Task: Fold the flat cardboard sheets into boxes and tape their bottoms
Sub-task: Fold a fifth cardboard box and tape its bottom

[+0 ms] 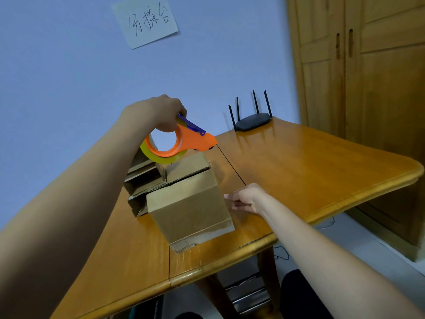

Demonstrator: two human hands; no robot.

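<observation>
**Box up, tape coming down**

Nearest us on the table [322, 171], close to its front edge, stands the box [190, 203]: plain brown corrugated board, matte and a little fibrous, squared into a cube with its flaps closed on top. We judge it light and hollow, stiff along its creases but easy to dent on a panel and quick to skid on the glossy wood, so we would steady it by a side wall or a corner, not press down mid-flap. Fluted edges show at the top seam and at the lower front corner, where something glossy, perhaps tape, seems to wrap the edge; we cannot be sure from here.

Just beside the box's right wall rests our right hand [247, 199], fingers loosely spread and holding nothing, not quite touching the board as far as we can tell.

Behind the box, touching or nearly so, lie more folded cartons [140, 178], same brown stock, open ends toward us.

Above the box's far top edge hangs the dispenser [181, 141], hard orange plastic with a blue lever and a roll of yellowish clear tape, smooth and rigid. Our left hand [161, 113] is clamped over the top of its ring, fingers curled tight. Held there, the nose points at the seam.

Farther back on the table sits a black router [253, 120] with four antennas, then the blue wall with a paper note [146, 20], and a wooden wardrobe [368, 88] at right.
</observation>
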